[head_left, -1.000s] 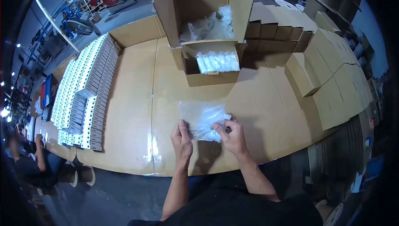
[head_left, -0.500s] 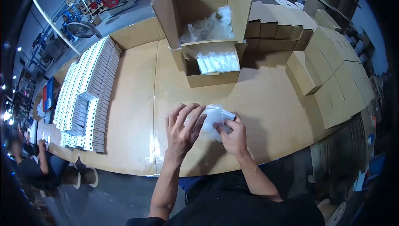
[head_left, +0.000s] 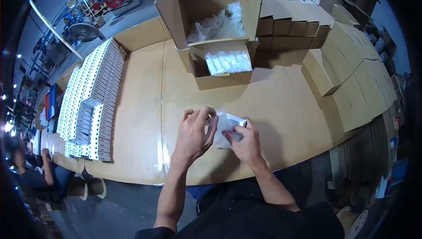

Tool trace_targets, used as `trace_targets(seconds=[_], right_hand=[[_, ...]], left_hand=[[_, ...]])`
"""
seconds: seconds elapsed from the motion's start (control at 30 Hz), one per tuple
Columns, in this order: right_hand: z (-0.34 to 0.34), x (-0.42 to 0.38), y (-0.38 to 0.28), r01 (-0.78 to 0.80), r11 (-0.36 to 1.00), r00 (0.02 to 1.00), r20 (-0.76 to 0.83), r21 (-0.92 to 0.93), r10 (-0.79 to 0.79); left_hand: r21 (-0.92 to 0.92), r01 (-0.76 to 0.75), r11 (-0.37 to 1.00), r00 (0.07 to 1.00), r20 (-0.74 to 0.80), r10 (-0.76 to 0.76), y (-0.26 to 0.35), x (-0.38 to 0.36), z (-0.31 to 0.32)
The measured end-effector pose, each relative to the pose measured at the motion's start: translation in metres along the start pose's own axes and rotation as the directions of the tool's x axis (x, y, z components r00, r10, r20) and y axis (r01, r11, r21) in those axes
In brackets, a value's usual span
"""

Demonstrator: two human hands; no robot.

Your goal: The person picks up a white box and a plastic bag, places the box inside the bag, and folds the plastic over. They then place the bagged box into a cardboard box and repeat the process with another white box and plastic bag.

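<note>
Preferably, with the right hand (head_left: 246, 141) clamped on the bag (head_left: 221, 139) and white box (head_left: 237, 120) on the near side of the carton (head_left: 223, 82), smooth the bag evenly using the left hand (head_left: 193, 134), whose grip cannot be confirmed.

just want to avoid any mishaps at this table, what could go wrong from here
Perhaps two things. The white item is gripped by the right hand together with loose, crumpled clear plastic, so it might slip or the film might snag; whether the left hand grips the film is unclear. Also, the tall stack of white boxes has a stepped front, so a knock could perhaps shift some boxes.
</note>
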State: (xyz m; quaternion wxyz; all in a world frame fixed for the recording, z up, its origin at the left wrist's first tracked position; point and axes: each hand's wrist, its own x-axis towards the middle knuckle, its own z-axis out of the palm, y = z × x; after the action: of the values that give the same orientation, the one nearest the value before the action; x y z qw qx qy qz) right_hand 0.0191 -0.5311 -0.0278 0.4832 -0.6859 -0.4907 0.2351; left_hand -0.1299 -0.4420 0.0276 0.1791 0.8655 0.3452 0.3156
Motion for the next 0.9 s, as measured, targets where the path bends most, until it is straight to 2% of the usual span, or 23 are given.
trace_targets(seconds=[0.1,0.13,0.23,0.27,0.37,0.4,0.5,0.53,0.63,0.77,0.8,0.87,0.9], right_hand=[[0.003,-0.002,0.008,0.076,0.997,0.997,-0.02,0.012,-0.076],[0.003,-0.002,0.007,0.095,0.995,0.995,-0.016,0.01,-0.095],[0.002,-0.002,0.007,0.143,0.99,0.99,0.006,0.007,-0.143],[0.001,-0.001,0.009,0.155,0.988,0.988,0.018,0.01,-0.155],[-0.004,-0.002,0.011,0.137,0.99,0.987,0.076,0.025,-0.139],[-0.006,-0.001,0.011,0.125,0.992,0.987,0.099,0.03,-0.128],[-0.009,0.0,0.012,0.136,0.991,0.984,0.112,0.003,-0.135],[-0.01,-0.001,0.013,0.141,0.99,0.985,0.104,0.003,-0.141],[-0.008,-0.002,0.015,0.158,0.987,0.982,0.103,-0.001,-0.157],[-0.005,-0.004,0.014,0.149,0.989,0.984,0.093,0.011,-0.15],[-0.004,-0.004,0.014,0.14,0.99,0.987,0.08,0.022,-0.142],[-0.003,-0.005,0.011,0.105,0.994,0.994,0.018,0.019,-0.105],[-0.002,-0.005,0.01,0.089,0.996,0.996,-0.012,0.018,-0.089]], left_hand=[[0.042,0.02,0.999,0.989,0.143,-0.026,0.0,0.005,-0.008],[0.085,-0.02,0.996,0.989,0.148,0.007,0.0,0.008,-0.01],[-0.207,0.071,0.976,0.978,0.205,-0.027,-0.008,0.015,-0.005],[-0.209,0.149,0.967,0.954,0.287,-0.085,-0.008,0.016,-0.009],[-0.465,0.171,0.869,0.975,0.21,-0.079,-0.025,0.016,0.006],[-0.353,0.17,0.92,0.972,0.216,-0.096,-0.025,0.017,0.005],[-0.261,0.372,0.891,0.903,0.325,-0.282,-0.02,0.02,-0.009],[-0.265,0.349,0.899,0.922,0.269,-0.279,-0.025,0.018,-0.006],[-0.204,0.423,0.883,0.889,0.284,-0.361,-0.034,0.019,-0.01],[-0.443,0.368,0.818,0.93,0.165,-0.329,-0.055,0.014,-0.001],[-0.484,0.446,0.753,0.895,0.235,-0.379,-0.065,0.011,-0.006],[-0.75,0.128,0.649,0.978,-0.011,-0.206,-0.073,0.005,0.002],[-0.827,-0.052,0.559,0.978,-0.157,-0.141,-0.074,0.002,0.006]])
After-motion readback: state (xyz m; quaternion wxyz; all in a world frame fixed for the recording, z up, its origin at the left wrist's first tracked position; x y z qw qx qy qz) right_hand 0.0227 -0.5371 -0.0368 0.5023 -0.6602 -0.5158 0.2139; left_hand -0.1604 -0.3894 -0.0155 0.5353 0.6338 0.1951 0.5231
